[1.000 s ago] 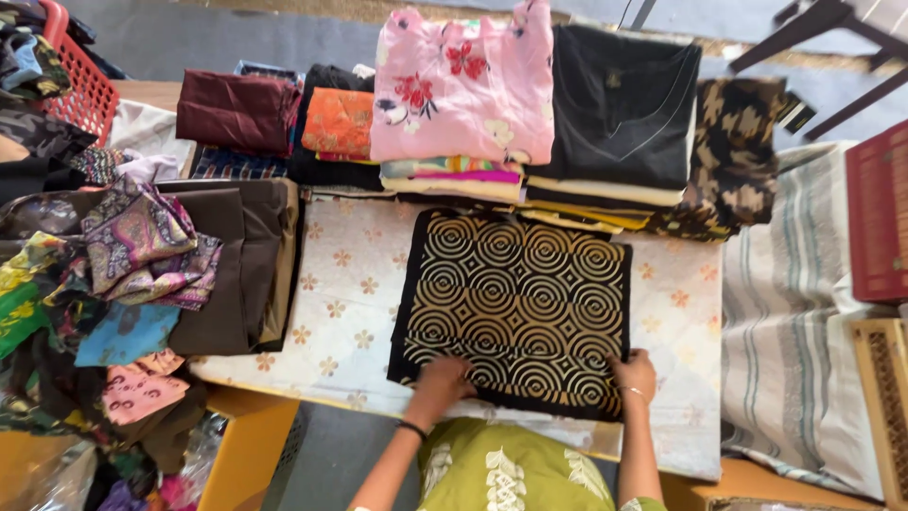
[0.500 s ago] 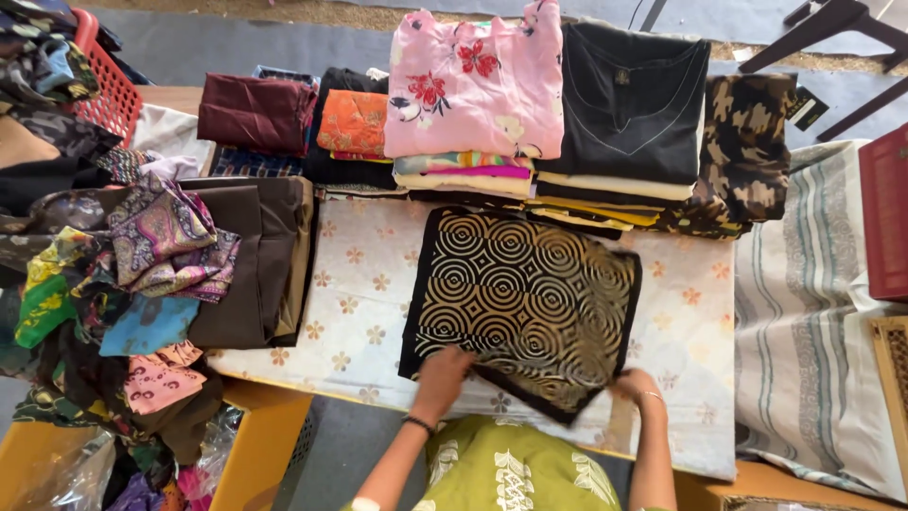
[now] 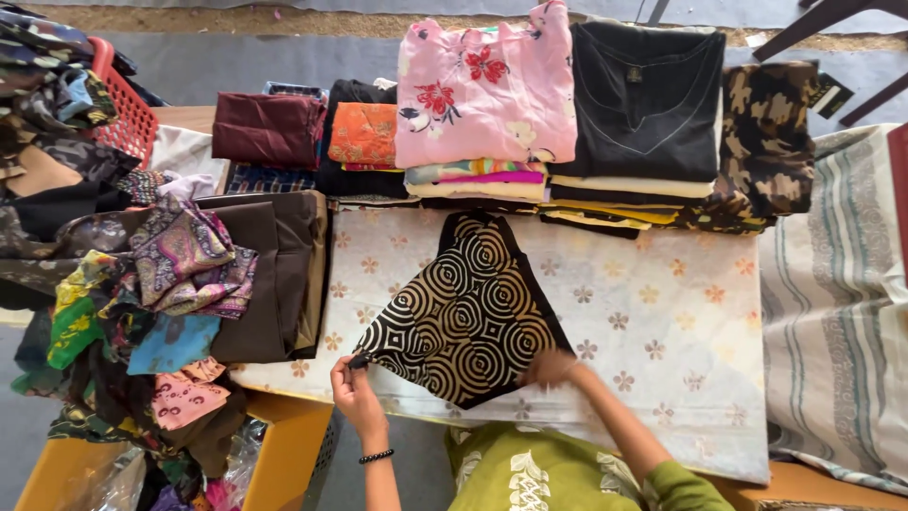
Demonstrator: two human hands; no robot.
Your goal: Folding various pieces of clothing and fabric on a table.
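A black cloth with cream spiral circles [image 3: 468, 308] lies on the white flowered sheet [image 3: 662, 312], lifted and bunched into a pointed shape. My left hand [image 3: 355, 390] pinches its near left corner at the table's front edge. My right hand [image 3: 550, 367] grips its near right edge, fingers tucked under the fabric. A black band sits on my left wrist.
Folded stacks line the back: pink floral top [image 3: 487, 90], black shirt [image 3: 648, 99], camouflage cloth [image 3: 768, 142], orange [image 3: 364, 132] and maroon [image 3: 265, 128] pieces. Brown folded cloth [image 3: 279, 270] and a loose colourful heap [image 3: 142, 284] lie left, by a red basket [image 3: 128, 118]. Striped fabric [image 3: 832, 303] lies right.
The patterned cloth lay flat as a rectangle; both hands have now gathered its near edge and lifted it, pulling the corners inward so it bunches into a point.
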